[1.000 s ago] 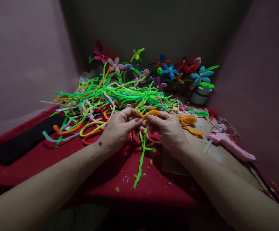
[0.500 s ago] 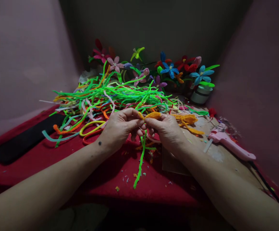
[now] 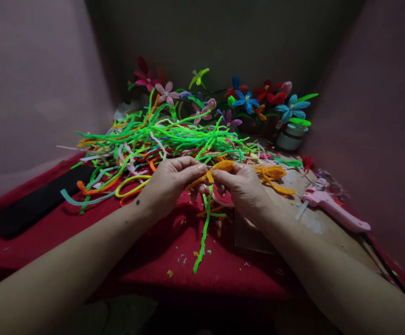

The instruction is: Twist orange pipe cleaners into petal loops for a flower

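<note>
Both hands meet over the front of the red-covered table. My left hand (image 3: 177,179) is closed, thumb and fingers pinching one end of an orange pipe cleaner (image 3: 197,180). My right hand (image 3: 242,184) pinches an orange pipe-cleaner petal (image 3: 223,165), whose rounded loop shows above the thumb. A short orange end sticks out between the two hands. Just below them lies a green pipe cleaner (image 3: 204,237), reaching toward the table's front. Some fingertips are hidden behind the hands. More orange petals (image 3: 270,173) lie just past my right hand.
A heap of pipe cleaners (image 3: 184,135), mostly green, spreads behind the hands. Several pipe-cleaner flowers (image 3: 246,101) stand at the back near a white jar (image 3: 292,136). A pink glue gun (image 3: 336,209) lies on the board at right, a black flat object (image 3: 38,202) at left.
My left hand has shifted slightly left and down. More of the orange pipe cleaner now shows between the hands, with a short end turned downward. My right hand has barely moved.
</note>
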Demonstrator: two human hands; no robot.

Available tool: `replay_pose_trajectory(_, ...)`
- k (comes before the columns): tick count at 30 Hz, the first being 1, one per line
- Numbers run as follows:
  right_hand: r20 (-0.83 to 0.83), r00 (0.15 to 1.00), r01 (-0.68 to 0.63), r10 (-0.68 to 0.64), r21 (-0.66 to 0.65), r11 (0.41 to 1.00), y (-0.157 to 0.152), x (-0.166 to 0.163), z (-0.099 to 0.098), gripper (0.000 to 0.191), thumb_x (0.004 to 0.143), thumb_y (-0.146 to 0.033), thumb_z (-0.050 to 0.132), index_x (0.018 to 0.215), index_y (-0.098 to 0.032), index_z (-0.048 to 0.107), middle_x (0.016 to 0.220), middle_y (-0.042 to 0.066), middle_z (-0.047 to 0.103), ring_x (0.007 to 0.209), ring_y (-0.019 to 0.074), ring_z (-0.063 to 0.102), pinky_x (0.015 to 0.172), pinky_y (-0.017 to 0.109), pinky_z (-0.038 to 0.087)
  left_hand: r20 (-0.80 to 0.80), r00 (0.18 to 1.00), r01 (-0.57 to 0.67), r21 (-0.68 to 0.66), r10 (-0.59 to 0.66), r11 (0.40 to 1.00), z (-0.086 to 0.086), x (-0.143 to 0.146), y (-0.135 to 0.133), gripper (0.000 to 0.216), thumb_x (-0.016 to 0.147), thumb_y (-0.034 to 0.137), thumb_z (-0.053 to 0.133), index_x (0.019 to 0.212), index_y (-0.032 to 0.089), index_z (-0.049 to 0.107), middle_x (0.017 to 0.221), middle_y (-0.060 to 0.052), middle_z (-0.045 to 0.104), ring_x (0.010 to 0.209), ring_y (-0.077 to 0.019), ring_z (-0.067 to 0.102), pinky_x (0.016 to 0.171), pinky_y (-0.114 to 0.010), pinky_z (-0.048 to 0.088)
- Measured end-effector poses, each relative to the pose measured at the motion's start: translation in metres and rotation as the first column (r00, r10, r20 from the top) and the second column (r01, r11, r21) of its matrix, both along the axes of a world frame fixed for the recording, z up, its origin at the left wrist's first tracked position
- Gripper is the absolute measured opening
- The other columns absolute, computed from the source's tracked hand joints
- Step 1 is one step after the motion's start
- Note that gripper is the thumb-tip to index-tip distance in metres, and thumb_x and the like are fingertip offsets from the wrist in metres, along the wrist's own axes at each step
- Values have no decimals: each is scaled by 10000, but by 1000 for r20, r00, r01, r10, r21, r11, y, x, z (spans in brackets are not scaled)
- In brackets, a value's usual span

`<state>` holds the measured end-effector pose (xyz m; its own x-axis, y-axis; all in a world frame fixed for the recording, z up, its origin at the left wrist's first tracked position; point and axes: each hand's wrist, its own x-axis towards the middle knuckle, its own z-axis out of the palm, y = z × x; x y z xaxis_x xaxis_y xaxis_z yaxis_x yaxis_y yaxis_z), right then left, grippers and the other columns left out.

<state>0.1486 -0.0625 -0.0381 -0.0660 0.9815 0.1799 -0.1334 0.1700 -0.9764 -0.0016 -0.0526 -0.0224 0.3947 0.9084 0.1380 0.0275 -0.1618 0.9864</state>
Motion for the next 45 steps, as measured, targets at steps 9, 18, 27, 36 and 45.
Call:
replay_pose_trajectory(9,274,952,68,-138,251,966,-2,1,-2,88,735,-199,542,669,-159,585,600,-33,537,546,79,456,542,221,380,187,967,238,-435,-171,869,2,-6,10,80,722,203,606,687,133,591,532,9,516,412,-82,452,356,-205,369)
replay_pose_trajectory(18,278,951,66,-132,234,970,-5,1,1,118,747,-208,531,638,-176,563,577,-37,487,539,84,413,533,232,347,225,953,288,-478,-201,830,2,-5,8,154,676,196,613,562,144,525,485,31,401,390,-37,277,371,-191,217)
replay_pose_trajectory(27,222,972,46,-78,146,988,-8,0,4,150,730,-189,522,581,-174,514,519,-56,450,480,64,366,481,223,295,-376,921,37,334,97,942,2,-4,-2,140,772,249,532,673,154,562,551,35,454,501,-79,391,487,-222,296)
replay_pose_trajectory(36,-43,997,-62,58,-112,992,-2,-1,-1,220,652,-165,553,474,-189,425,392,-65,381,358,70,331,385,239,268,-417,561,402,893,716,205,-10,-3,-4,236,849,184,406,671,181,561,619,-37,542,607,-158,488,546,-285,304)
replay_pose_trajectory(45,-57,992,-109,109,9,994,1,2,-1,236,701,-276,628,530,-169,507,459,-47,453,426,72,394,445,229,314,-410,832,69,745,375,663,-5,-5,0,102,750,164,490,784,161,586,742,-27,607,699,-143,546,645,-257,410)
